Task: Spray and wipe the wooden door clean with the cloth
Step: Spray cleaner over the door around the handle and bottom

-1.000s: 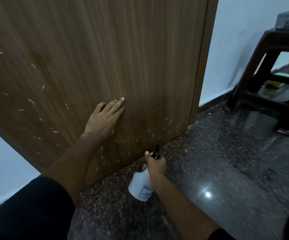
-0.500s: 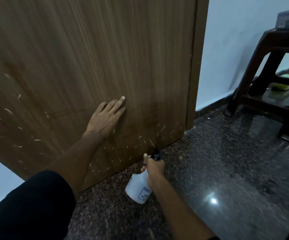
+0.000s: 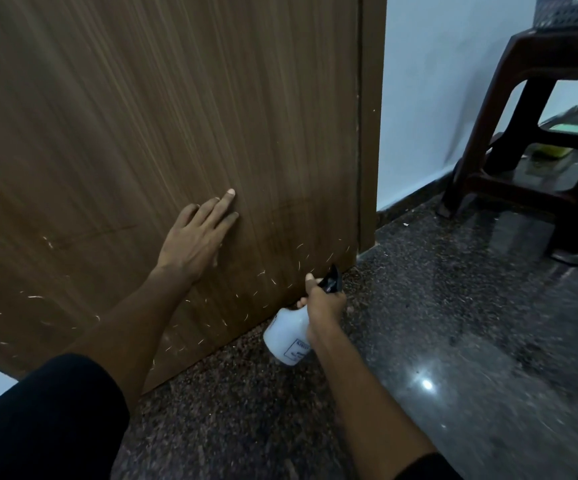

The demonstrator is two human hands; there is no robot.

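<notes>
One flat door [image 3: 176,116] of streaked brown wood grain stands ahead of my hands, flecked low down with pale droplets. Speckled, glossy stone floor [image 3: 454,341] lies under them. One dark stool [image 3: 530,109] sits far right. My left hand [image 3: 197,237] presses flat, fingers straight, on the door. My right hand [image 3: 324,299] grips one smooth white bottle [image 3: 286,336], its black nozzle near the door's bottom edge.

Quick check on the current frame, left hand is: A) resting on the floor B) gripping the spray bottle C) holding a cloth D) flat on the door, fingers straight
D: the left hand lies flat against the wooden door with straight fingers and no cloth in it, while the right hand grips the spray bottle low by the door's bottom edge.
</notes>
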